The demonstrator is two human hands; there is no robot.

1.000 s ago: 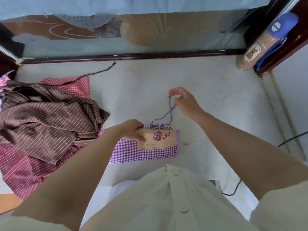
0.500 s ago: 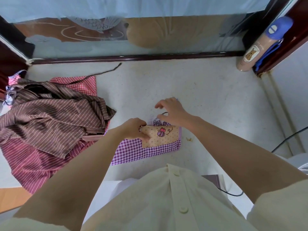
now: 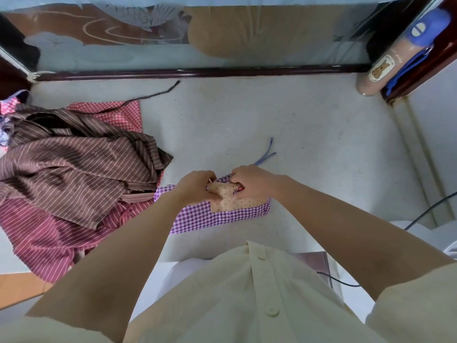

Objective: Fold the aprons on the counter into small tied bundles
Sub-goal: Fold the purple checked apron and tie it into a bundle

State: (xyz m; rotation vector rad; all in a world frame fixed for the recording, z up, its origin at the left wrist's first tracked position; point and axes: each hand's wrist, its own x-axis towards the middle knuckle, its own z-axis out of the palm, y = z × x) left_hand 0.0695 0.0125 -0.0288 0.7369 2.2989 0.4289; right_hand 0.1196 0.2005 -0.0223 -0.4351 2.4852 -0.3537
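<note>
left hand [image 3: 195,185] grips purple gingham apron [image 3: 217,214] top edge | right hand [image 3: 249,181] pinches same edge | striped tie [image 3: 268,154] trails beyond on counter [image 3: 309,144]

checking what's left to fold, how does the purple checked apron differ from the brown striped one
The purple checked apron is folded into a small flat rectangle; the brown striped apron lies crumpled. The left hand and right hand grip the purple checked apron, while no hand touches the brown striped apron. Both lie on the counter.
</note>
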